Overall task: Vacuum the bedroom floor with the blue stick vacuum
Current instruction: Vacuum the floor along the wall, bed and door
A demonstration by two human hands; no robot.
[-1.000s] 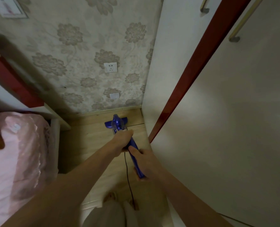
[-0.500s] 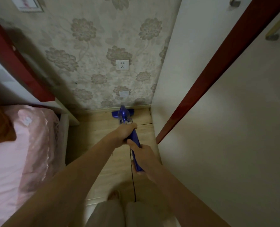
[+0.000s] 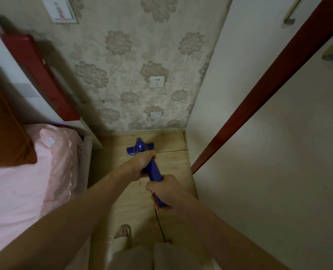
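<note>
Narrow wooden floor point(image 3: 142, 211); both hands, left point(image 3: 142, 164), right point(image 3: 164, 191), grip the blue stick vacuum point(image 3: 155, 170), hiding its handle.

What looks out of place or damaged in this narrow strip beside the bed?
Nothing stands out. Both hands, left and right, grip the blue stick vacuum, its head flat on the wooden floor.
</note>
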